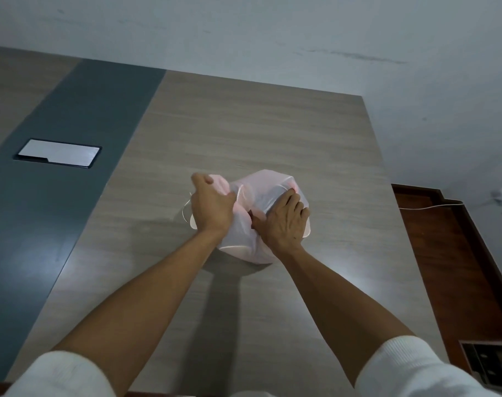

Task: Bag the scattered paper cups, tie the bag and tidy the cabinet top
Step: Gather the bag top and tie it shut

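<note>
Left hand [212,206]: fingers curled round a gathered bunch of the bag's film at its upper left, pulling it sideways.
Right hand [284,222]: laid over the bag's top right, fingers bent into the film near the middle; it seems to pinch the other part of the mouth, though the exact grip is hidden.
Hands together: close, one on each side of the bag's neck, which looks like the tying step.
Bag [261,196]: thin, pale pink, see-through plastic, sitting on the bench near its middle, bulging with rounded shapes.
Cups: only vague forms through the film; no loose cup shows on the bench.
Handling: likely very light and soft; the film is slippery and stretches or tears if yanked, and paper cups inside would crush under a hard press.
Where to hold: the gathered loose film at the mouth, not the bulging body.
Bench [244,133]: pale wood-grain top with a dark grey band [72,133] along the left.
Panel [59,152]: flat silver plate set in the grey band, well apart from the bag.
Right side: reddish-brown floor [444,253] with a white cable [427,207]; a boxed item at the lower right corner, too cut off to name.
In the way: nothing stands near the bag.
</note>
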A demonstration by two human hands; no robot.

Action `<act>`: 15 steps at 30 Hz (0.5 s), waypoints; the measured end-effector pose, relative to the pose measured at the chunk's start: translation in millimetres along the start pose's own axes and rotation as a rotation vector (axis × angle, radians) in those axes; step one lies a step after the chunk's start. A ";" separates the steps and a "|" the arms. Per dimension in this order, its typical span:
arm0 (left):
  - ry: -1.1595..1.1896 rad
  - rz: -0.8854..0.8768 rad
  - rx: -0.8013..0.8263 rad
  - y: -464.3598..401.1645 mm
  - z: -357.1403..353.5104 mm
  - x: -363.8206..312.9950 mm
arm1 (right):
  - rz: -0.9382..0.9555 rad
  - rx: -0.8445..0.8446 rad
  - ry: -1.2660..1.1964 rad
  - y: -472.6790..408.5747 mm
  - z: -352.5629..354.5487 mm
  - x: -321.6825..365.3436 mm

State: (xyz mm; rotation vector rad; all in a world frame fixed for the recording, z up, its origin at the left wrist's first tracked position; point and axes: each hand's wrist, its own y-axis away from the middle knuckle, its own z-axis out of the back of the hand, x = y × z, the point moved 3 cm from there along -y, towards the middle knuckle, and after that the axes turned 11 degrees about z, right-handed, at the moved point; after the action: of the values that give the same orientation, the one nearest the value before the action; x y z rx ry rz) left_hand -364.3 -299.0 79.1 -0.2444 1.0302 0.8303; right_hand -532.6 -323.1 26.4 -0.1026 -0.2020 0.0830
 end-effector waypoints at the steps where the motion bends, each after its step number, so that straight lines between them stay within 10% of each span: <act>1: 0.051 0.098 -0.006 -4.7 0.3 4.7 | 0.003 0.002 0.000 0.3 -0.1 -1.2; 4: 0.016 0.069 -0.034 -7.8 3.0 16.3 | 0.019 -0.001 -0.006 1.1 -0.6 -1.1; 15: -0.354 -0.892 0.262 24.2 -23.7 12.9 | 0.065 0.037 -0.014 -6.3 0.9 -3.6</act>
State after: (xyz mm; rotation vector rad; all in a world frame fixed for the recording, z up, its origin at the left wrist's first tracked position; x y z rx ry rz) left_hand -393.8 -289.1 60.7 -0.2848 0.5829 -0.0767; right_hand -535.8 -329.7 27.2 -0.0712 -0.2115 0.1518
